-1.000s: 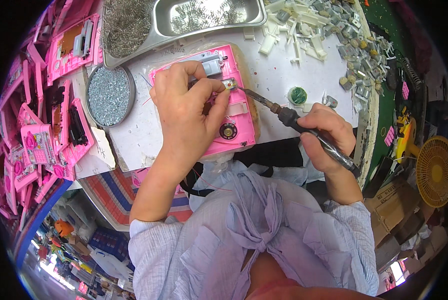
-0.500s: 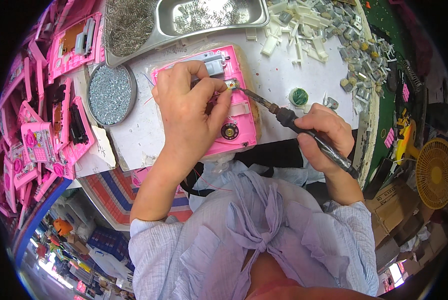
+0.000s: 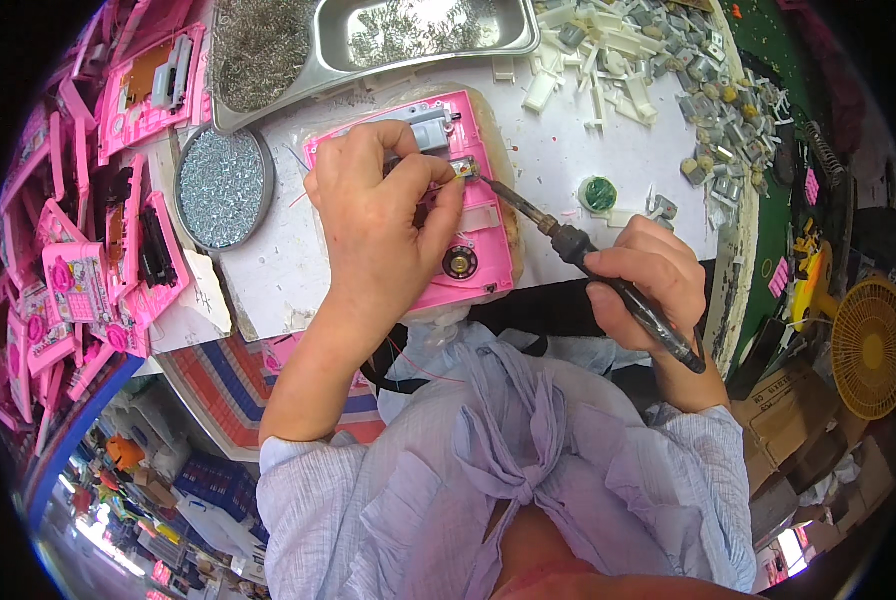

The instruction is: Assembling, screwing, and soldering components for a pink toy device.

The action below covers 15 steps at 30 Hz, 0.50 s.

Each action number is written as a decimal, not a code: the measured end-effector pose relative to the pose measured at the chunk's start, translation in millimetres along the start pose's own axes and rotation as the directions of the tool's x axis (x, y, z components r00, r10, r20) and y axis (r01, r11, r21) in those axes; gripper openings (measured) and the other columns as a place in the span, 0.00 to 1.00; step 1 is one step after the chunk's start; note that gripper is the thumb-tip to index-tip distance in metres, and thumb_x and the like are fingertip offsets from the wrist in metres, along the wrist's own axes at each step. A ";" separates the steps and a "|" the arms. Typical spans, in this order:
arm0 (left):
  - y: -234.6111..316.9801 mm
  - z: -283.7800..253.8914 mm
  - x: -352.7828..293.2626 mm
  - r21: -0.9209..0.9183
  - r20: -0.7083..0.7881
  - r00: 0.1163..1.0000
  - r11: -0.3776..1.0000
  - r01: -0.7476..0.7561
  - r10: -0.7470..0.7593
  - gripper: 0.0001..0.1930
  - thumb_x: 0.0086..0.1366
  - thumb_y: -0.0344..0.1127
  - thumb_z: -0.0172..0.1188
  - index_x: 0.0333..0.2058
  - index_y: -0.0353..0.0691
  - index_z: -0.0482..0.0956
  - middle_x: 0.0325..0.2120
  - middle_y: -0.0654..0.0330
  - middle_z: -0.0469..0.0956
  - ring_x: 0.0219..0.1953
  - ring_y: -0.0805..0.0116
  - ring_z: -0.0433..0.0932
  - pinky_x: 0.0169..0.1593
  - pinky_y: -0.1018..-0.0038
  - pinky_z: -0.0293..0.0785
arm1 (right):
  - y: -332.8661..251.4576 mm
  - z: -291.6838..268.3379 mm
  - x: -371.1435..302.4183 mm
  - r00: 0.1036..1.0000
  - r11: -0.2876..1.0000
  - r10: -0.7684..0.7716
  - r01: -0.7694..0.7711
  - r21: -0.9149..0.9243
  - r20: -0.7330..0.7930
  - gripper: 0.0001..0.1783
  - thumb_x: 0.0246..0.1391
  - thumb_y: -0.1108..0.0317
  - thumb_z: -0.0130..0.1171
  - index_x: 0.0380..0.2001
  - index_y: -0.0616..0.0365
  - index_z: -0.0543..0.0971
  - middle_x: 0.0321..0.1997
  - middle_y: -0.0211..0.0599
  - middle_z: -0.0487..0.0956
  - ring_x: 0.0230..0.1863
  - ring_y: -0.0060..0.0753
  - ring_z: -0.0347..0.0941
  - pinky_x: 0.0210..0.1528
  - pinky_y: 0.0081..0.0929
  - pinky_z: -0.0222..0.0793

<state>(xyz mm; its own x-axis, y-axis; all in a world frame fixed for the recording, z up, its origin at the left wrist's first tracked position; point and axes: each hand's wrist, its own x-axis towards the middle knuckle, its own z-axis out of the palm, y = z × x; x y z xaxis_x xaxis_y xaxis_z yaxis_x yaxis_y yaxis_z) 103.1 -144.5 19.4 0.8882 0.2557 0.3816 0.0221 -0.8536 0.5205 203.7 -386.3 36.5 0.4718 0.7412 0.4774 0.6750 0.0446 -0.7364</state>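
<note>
The table [image 3: 568, 190] is white and pretty packed, the only open stretch is the strip between the pink housing and the pile of white and grey parts [image 3: 668, 90] at the far right corner. A steel tray [image 3: 423, 45] of small metal bits sits along the far edge, and stacks of pink shells [image 3: 98, 230] crowd the left side, right up to the table edge. A round tin of screws [image 3: 223, 187] sits just left of the work.

The pink toy housing [image 3: 473, 245] lies open side up at the near edge, right in front of the person. The left hand [image 3: 383, 215] rests on it, fingers pinched closed on thin wires near a small contact. The right hand [image 3: 648, 280] is wrapped tight around a soldering iron [image 3: 568, 245], tip touching that same spot. A little green pot [image 3: 598, 193] sits just beyond the iron.
</note>
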 end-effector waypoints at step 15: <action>0.0 1.2 0.0 0.008 -0.004 1.000 1.000 0.000 0.000 0.06 0.49 0.33 0.72 0.26 0.45 0.83 0.35 0.64 0.73 0.40 0.59 0.69 0.44 0.63 0.61 | -1.6 2.6 -1.5 0.996 0.995 0.082 -0.081 0.056 -0.018 0.18 0.42 0.79 0.71 0.40 0.64 0.81 0.23 0.35 0.77 0.20 0.32 0.68 0.22 0.28 0.61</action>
<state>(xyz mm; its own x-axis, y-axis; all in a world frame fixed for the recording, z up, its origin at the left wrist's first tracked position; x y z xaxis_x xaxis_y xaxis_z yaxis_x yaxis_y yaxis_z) 103.7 -145.0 18.5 0.8866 0.2576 0.3843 0.0259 -0.8569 0.5148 200.4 -385.8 35.7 0.5358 0.7304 0.4236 0.6016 0.0218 -0.7985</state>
